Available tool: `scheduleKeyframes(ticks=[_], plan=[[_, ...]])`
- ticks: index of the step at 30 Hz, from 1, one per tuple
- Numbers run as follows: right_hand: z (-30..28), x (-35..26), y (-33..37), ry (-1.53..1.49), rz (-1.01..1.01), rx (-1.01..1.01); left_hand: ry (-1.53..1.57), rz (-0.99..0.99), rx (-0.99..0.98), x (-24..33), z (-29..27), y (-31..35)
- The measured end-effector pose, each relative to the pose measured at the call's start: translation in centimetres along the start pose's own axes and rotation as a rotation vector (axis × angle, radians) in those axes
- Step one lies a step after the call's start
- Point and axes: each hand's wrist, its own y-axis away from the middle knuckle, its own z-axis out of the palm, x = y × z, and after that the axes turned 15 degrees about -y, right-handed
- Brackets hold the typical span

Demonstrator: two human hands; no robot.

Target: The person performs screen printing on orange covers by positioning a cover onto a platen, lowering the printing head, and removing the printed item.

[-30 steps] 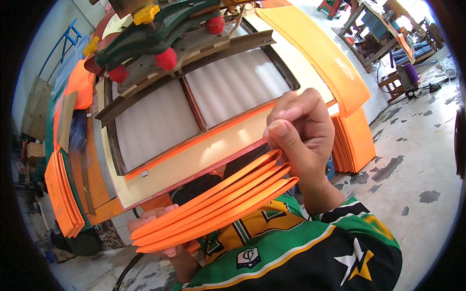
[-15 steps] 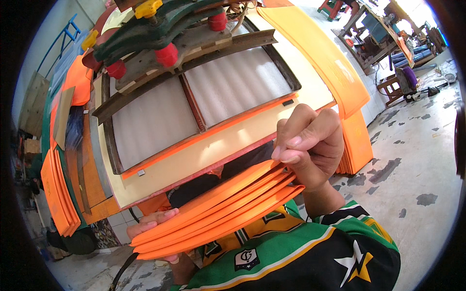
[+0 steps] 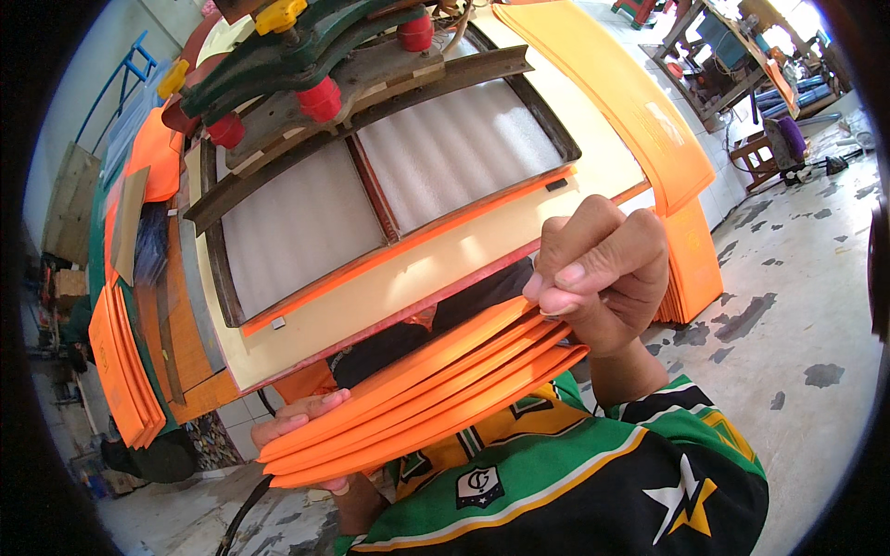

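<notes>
The left hand (image 3: 301, 417) is clamping the left end of a stack of folded orange sheets (image 3: 422, 398), and the right hand (image 3: 603, 273) is pinching its upper right corner. The stack is hanging before the torso. Beyond, a metal frame (image 3: 374, 190) is lying on a cream board (image 3: 436, 267), green machinery (image 3: 324, 67) looming over it.

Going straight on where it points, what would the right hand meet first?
The right hand would probably meet the folded orange sheets first, if it isn't touching them; depth is unclear.
</notes>
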Motion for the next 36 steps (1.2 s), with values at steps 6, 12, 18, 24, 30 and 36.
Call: scheduleKeyframes(ticks=[6, 12, 18, 24, 30, 36], plan=[[0.2, 0.1, 0.0, -0.009, -0.003, 0.017, 0.059, -0.026, 0.031, -0.3, 0.2, 0.2], [0.2, 0.2, 0.1, -0.027, 0.002, 0.002, 0.118, 0.011, -0.008, -0.5, -0.2, 0.2], [-0.3, -0.1, -0.2, 0.025, 0.033, -0.064, 0.164, -0.024, 0.035, -0.6, 0.2, 0.5], [-1.1, -1.1, -1.1, 0.154, 0.167, -0.246, 0.195, -0.065, 0.026, -1.3, -0.9, 1.4], [0.4, -0.1, -0.1, -0.049, 0.004, 0.09, 0.262, -0.093, 0.039, -0.5, 0.2, 0.3], [0.1, 0.1, 0.0, -0.103, 0.026, 0.021, 0.073, -0.079, 0.076, -0.2, 0.3, 0.0]])
